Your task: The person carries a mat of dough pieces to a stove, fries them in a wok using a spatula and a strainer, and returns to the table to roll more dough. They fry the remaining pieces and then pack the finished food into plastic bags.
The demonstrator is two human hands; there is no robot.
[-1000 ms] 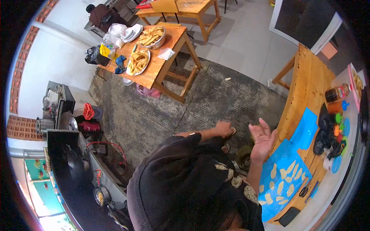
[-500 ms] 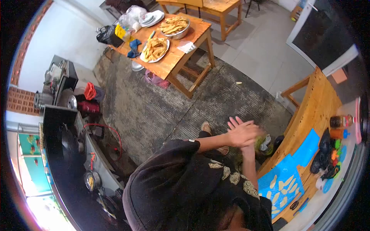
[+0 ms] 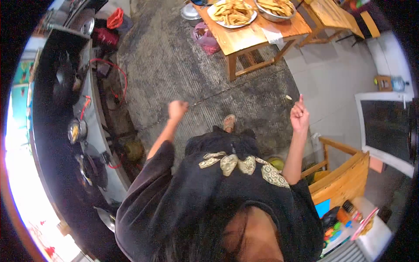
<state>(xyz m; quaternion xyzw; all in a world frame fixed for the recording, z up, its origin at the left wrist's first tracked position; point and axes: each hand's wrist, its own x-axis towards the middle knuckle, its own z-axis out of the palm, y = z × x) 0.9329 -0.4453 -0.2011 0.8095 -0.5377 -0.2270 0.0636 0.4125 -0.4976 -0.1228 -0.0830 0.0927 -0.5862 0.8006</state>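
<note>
My left hand (image 3: pixel 178 110) is out over the dark floor, its fingers curled into a loose fist and slightly blurred; I see nothing in it. My right hand (image 3: pixel 300 114) is raised on the other side, index finger stretched out and the others partly bent, with nothing held. Both hands are apart from any object. Beyond them stands a wooden table (image 3: pixel 233 41). On it are a white plate (image 3: pixel 239 25) of golden fried strips (image 3: pixel 231 12) and a metal bowl (image 3: pixel 274 17) with more fried pieces (image 3: pixel 279 6).
A dark stove counter (image 3: pixel 56 144) with a small pan (image 3: pixel 76 131) runs along my left. To my right is a wooden bench-like table (image 3: pixel 342 179) with a blue sheet (image 3: pixel 322 208). A pink plastic bag (image 3: pixel 207 39) lies by the far table, and a pale scrap (image 3: pixel 288 97) on the floor.
My hands were together at the right near the blue sheet; now they are apart, the left swung out left. My view has turned toward the right.
</note>
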